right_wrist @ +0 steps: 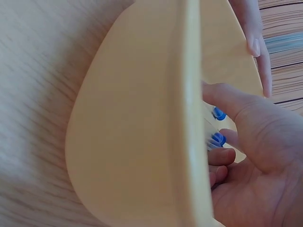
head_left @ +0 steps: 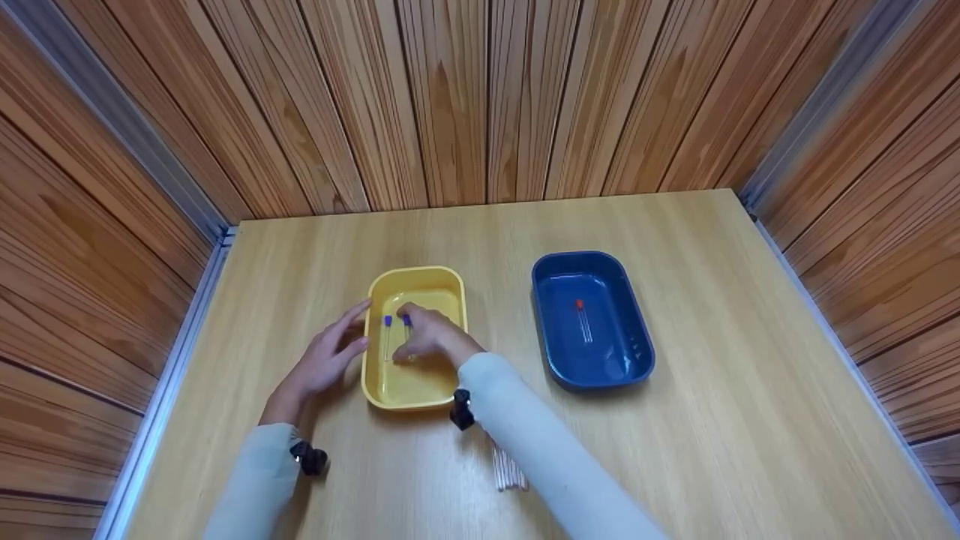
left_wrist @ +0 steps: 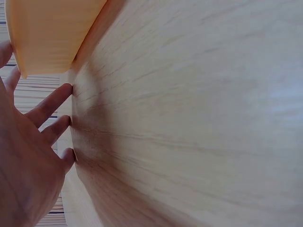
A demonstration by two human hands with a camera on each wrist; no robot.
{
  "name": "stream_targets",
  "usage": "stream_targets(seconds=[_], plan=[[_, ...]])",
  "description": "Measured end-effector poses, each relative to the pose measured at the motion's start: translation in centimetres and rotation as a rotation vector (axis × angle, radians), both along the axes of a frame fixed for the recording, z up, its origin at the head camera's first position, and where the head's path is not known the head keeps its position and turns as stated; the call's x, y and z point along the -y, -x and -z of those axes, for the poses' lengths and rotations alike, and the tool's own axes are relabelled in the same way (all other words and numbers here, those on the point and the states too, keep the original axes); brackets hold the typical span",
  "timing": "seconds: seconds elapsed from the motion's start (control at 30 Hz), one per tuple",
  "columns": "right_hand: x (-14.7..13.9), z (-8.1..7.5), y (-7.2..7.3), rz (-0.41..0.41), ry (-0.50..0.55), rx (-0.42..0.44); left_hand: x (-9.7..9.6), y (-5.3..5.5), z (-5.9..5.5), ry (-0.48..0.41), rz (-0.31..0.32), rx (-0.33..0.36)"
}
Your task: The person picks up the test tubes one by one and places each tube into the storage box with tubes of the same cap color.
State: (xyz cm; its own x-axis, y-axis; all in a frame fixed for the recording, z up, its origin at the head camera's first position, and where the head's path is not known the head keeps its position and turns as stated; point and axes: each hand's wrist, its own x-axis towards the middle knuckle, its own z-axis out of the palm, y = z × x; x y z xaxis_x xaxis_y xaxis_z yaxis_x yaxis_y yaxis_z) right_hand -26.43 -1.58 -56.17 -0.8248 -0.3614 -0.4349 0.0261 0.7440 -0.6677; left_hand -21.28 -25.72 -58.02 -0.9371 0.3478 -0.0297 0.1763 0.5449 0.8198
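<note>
In the head view, a yellow tray (head_left: 379, 390) stands left of centre, with two clear tubes inside. One blue-capped tube (head_left: 388, 321) lies lengthwise by the left wall. Beside it a second blue-capped tube (head_left: 406, 320) is partly covered by my right hand (head_left: 429, 334), which reaches over the tray's right wall. Thumb and fingers are spread about this tube; I cannot tell whether they pinch it. Both blue caps (right_wrist: 218, 113) appear between them in the right wrist view. My left hand (head_left: 334, 358) rests on the tray's left side, fingers extended and holding nothing.
On the right stands a dark blue tray (head_left: 555, 360) with one red-capped tube (head_left: 584, 322) in it. Several thin clear tubes (head_left: 508, 469) lie on the table near the front, partly beneath my right sleeve. Wood-panelled walls (head_left: 465, 97) enclose the table.
</note>
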Motion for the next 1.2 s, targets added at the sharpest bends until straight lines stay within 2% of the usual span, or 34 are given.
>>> stream_targets(seconds=[0.03,0.2,0.27,0.33,0.63,0.87,1.0,1.2], plan=[[0.0,0.0,0.0,-0.008,-0.004,-0.013,0.0,0.0,0.0,0.001,-0.002,-0.006],[-0.4,-2.0,-0.6,-0.047,0.054,-0.072,-0.1,0.0,0.0,0.003,-0.004,-0.045],[-0.6,-3.2,-0.9,-0.047,0.101,-0.07,-0.1,0.1,0.0,0.0,-0.004,-0.041],[-0.7,-3.6,-0.9,-0.046,0.131,-0.072,-0.1,0.1,0.0,0.001,-0.005,-0.029],[-1.1,-4.3,-1.2,-0.043,0.229,-0.087,0.0,0.2,0.1,0.007,-0.003,0.012],[-2.0,-5.0,-1.5,-0.041,0.344,-0.038,-0.2,0.0,-0.1,0.0,0.0,0.028],[-2.8,-5.4,-1.9,-0.07,0.396,-0.043,-0.2,0.0,0.0,-0.001,-0.004,0.017],[-4.0,-5.9,-2.4,-0.123,0.42,-0.089,-0.3,0.0,0.0,0.013,-0.014,-0.02]])
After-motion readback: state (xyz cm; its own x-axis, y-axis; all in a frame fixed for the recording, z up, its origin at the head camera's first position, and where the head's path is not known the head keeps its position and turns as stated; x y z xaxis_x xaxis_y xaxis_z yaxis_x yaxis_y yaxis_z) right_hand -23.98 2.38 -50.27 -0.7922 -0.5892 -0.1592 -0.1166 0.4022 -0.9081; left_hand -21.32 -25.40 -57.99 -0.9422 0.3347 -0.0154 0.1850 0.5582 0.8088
